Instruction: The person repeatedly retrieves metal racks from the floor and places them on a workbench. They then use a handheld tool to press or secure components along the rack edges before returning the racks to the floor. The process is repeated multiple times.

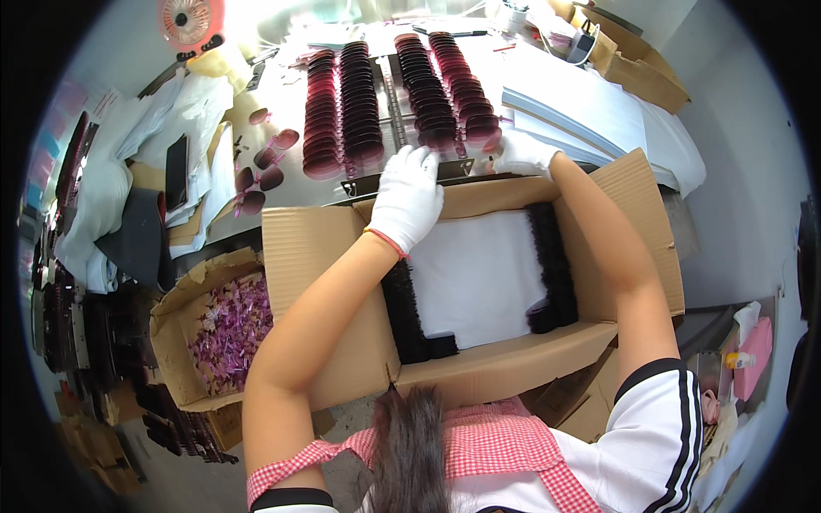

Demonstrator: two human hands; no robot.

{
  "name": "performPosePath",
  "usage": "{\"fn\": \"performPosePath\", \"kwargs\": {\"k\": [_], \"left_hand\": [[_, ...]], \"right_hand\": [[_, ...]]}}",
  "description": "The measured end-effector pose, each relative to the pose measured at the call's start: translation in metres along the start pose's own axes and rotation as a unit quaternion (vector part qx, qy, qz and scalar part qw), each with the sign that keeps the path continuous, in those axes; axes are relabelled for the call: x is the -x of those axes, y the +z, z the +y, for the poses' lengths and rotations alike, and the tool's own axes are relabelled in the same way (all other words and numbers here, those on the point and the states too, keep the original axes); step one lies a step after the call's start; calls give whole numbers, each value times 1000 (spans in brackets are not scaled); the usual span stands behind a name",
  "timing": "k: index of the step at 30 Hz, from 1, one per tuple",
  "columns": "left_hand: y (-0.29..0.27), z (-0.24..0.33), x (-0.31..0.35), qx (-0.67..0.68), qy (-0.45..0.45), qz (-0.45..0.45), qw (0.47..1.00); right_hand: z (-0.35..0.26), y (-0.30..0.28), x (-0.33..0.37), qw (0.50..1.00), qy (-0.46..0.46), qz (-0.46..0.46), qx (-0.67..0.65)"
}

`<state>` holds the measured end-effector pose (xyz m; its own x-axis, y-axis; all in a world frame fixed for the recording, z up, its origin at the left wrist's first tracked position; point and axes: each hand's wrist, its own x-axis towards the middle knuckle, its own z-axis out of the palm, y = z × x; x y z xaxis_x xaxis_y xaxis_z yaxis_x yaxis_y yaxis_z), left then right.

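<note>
My left hand [409, 197], in a white glove, reaches over the far edge of an open cardboard box [325, 308]. Its fingers are stretched out beside the near end of the rows of dark red tinted lenses [360, 103]. My right hand [526, 155], also gloved, is at the near end of the rightmost lens row [466, 94]. Its fingers are bent together there, and what they hold is too small to make out. Inside the box lie a white sheet [479, 278] and black fuzzy strips [554, 265] along two sides.
A smaller carton [175, 333] of purple scraps stands left. Loose tinted lenses [272, 177], a phone [176, 173] and papers [201, 94] lie on the table's left; a pink fan [190, 19] stands behind. Stacked white sheets [581, 111] and another carton [637, 64] are at right.
</note>
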<state>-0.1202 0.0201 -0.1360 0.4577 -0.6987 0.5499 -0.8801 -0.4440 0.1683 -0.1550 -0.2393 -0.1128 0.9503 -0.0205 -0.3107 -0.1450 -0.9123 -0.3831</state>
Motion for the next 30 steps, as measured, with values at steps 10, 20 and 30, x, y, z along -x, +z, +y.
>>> {"fn": "performPosePath", "kwargs": {"k": [10, 20, 30], "left_hand": [[27, -10, 7, -39, -44, 19, 998], [35, -16, 12, 17, -53, 47, 997], [10, 51, 0, 673, -354, 167, 628]], "right_hand": [[-1, 12, -17, 904, -115, 156, -380], [-40, 70, -23, 860, -220, 450, -98], [-80, 27, 42, 849, -242, 458, -99]]}}
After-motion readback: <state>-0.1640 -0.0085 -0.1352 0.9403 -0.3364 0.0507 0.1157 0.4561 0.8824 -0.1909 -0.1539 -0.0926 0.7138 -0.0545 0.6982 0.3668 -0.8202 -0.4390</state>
